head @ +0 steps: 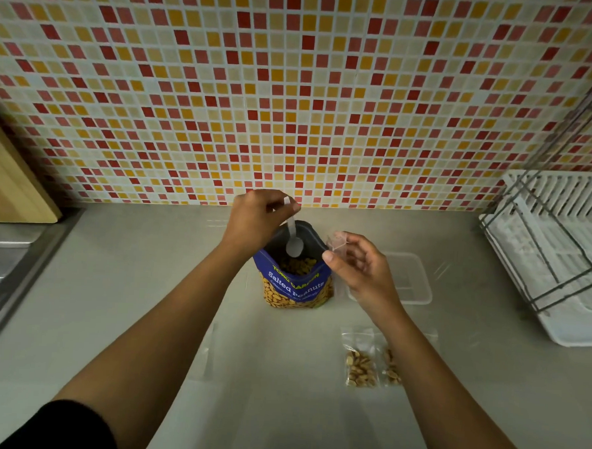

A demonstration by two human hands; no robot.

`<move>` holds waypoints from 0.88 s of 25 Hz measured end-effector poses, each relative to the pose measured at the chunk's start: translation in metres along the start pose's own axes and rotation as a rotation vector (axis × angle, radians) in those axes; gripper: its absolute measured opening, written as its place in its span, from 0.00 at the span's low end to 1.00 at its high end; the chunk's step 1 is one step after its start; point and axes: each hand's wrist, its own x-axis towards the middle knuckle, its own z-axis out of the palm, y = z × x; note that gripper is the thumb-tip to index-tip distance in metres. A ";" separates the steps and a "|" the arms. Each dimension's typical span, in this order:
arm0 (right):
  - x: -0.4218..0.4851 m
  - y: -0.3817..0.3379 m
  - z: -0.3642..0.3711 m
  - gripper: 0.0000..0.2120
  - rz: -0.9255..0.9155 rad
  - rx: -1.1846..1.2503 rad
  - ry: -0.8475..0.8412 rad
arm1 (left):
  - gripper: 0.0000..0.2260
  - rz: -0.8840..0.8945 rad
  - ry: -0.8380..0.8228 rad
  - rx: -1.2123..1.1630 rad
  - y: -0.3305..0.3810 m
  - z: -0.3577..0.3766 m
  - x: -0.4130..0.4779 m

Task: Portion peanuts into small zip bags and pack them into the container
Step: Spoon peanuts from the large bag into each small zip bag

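Note:
A blue bag of salted peanuts stands open on the grey counter. My left hand pinches the handle of a white plastic spoon, whose bowl hangs in the bag's mouth above the peanuts. My right hand holds a small clear zip bag at the bag's right edge. A clear plastic container lies just right of that hand. Two small zip bags with peanuts lie on the counter near my right forearm; the right one is partly hidden by the arm.
A white dish rack with a wire frame fills the right side. A steel sink and a wooden board stand at the left. An empty clear bag seems to lie by my left forearm. Tiled wall behind.

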 end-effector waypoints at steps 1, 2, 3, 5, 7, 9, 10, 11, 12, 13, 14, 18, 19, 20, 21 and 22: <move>0.000 0.001 0.000 0.22 -0.002 0.000 -0.002 | 0.11 0.103 0.001 0.109 0.002 -0.007 -0.003; 0.001 0.002 -0.001 0.22 -0.005 -0.002 0.003 | 0.12 0.182 -0.033 0.268 0.003 -0.013 -0.008; 0.001 0.003 -0.001 0.22 -0.005 -0.009 0.007 | 0.12 0.212 -0.102 0.441 0.003 -0.016 -0.015; 0.001 0.003 -0.003 0.24 -0.008 -0.041 0.010 | 0.13 0.148 -0.244 0.615 0.000 -0.011 -0.029; 0.001 0.002 -0.004 0.24 -0.011 -0.076 0.011 | 0.14 0.006 -0.263 0.545 -0.006 -0.002 -0.038; 0.000 0.001 -0.006 0.23 -0.006 -0.096 0.006 | 0.12 -0.139 -0.158 0.447 -0.007 0.006 -0.038; 0.001 0.001 -0.006 0.23 -0.002 -0.103 -0.004 | 0.12 -0.200 -0.104 0.408 -0.006 0.008 -0.036; 0.001 0.000 -0.005 0.23 0.002 -0.110 -0.016 | 0.12 -0.254 -0.070 0.366 -0.005 0.009 -0.034; 0.002 0.000 -0.005 0.23 0.008 -0.118 -0.026 | 0.13 -0.306 -0.061 0.318 -0.003 0.010 -0.032; 0.003 -0.001 -0.004 0.23 0.015 -0.120 -0.032 | 0.13 -0.354 -0.075 0.264 -0.003 0.013 -0.031; 0.004 -0.001 -0.004 0.22 0.020 -0.119 -0.034 | 0.13 -0.394 -0.098 0.207 -0.003 0.016 -0.031; 0.004 -0.001 -0.006 0.21 0.033 -0.103 -0.049 | 0.11 -0.500 -0.038 -0.028 0.001 0.023 -0.034; 0.003 -0.002 -0.007 0.20 0.037 -0.093 -0.052 | 0.11 -0.514 0.004 -0.074 0.001 0.021 -0.034; 0.004 -0.002 -0.007 0.21 0.044 -0.085 -0.049 | 0.11 -0.529 0.037 -0.125 0.001 0.018 -0.034; 0.004 -0.002 -0.007 0.21 0.052 -0.080 -0.046 | 0.10 -0.550 0.053 -0.189 0.002 0.016 -0.033; 0.005 -0.002 -0.008 0.21 0.060 -0.080 -0.044 | 0.10 -0.571 0.056 -0.250 0.002 0.013 -0.032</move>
